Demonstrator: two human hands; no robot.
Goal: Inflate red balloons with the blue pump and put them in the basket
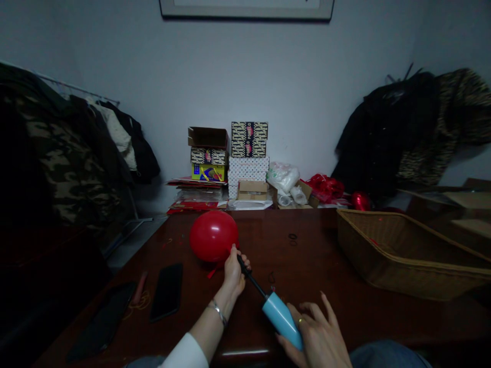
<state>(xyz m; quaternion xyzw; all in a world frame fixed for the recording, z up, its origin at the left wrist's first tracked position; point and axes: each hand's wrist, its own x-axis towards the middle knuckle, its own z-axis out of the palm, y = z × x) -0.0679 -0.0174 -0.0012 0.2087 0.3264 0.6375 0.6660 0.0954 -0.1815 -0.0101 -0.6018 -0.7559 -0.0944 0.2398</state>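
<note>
A red balloon (214,236), partly inflated and rounded, is over the brown table in front of me. My left hand (235,271) is closed around its neck and the black tip end of a hand balloon pump. The pump's light blue barrel (283,318) slants down to the right, joined to the tip by a thin black shaft. Against the lower end of the barrel lies my right hand (316,332), gripping it between thumb and nearer fingers while other fingers stick out. The balloon's mouth is hidden in my left hand.
On the table (314,276) lie a black phone (167,291), a dark pouch-like item (102,319), yellow bands (138,300) and black bands (293,236). A wicker basket (387,263) stands on the right. Stacked boxes (248,176) and a plastic bag (284,178) are beyond the far edge.
</note>
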